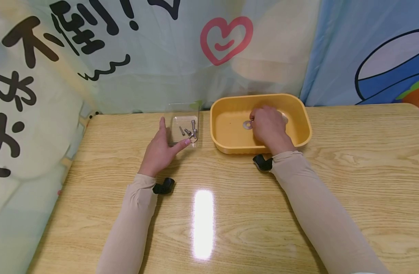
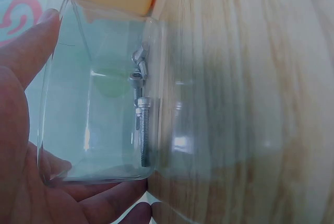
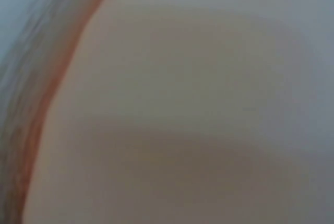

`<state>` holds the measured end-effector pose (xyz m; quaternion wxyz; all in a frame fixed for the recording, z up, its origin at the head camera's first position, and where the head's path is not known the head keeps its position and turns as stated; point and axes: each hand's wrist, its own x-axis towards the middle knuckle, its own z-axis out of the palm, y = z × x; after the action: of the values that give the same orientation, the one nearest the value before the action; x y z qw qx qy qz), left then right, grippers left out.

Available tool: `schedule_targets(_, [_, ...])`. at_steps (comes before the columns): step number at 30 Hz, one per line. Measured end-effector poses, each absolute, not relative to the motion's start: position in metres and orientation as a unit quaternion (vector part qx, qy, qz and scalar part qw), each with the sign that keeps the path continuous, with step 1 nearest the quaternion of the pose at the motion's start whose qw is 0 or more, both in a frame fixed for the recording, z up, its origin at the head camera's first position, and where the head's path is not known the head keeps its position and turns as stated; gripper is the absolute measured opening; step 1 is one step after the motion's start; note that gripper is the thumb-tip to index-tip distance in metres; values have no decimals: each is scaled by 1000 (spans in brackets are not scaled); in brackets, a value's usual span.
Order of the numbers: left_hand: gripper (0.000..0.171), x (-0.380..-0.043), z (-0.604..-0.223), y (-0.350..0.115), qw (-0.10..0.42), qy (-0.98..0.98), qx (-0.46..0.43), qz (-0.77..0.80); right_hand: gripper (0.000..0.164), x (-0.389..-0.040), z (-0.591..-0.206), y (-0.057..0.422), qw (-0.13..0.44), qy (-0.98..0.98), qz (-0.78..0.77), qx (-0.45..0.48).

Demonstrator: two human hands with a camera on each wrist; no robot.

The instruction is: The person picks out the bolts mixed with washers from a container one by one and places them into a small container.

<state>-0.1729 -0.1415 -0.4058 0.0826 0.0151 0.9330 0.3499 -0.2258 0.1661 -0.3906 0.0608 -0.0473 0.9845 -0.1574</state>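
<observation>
My left hand (image 1: pixel 158 152) holds a clear plastic box (image 1: pixel 176 121) from its left and near sides. In the left wrist view the thumb lies at the rim of the box (image 2: pixel 104 145) and the other fingers bend under its end. Several silvery bolts (image 2: pixel 144 135) lie inside. To the right, my right hand (image 1: pixel 269 125) reaches down into a yellow bin (image 1: pixel 230 148). Its fingertips are hidden, so whether they hold anything does not show. A flat grey washer (image 1: pixel 245 125) lies just left of that hand, and a round metal piece (image 1: pixel 285 119) shows partly behind it.
Both containers stand side by side at the far edge of a wooden table (image 1: pixel 237 213). Behind them hangs a printed curtain (image 1: pixel 154 68). The right wrist view is blurred, with a pale surface (image 3: pixel 172 78) filling most of it.
</observation>
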Motion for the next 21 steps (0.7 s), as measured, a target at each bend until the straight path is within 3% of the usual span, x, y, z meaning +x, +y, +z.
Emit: schedule_targets(21, [114, -174, -407, -142, 83, 933, 17, 351, 17, -227, -390, 166, 67, 986, -151, -32])
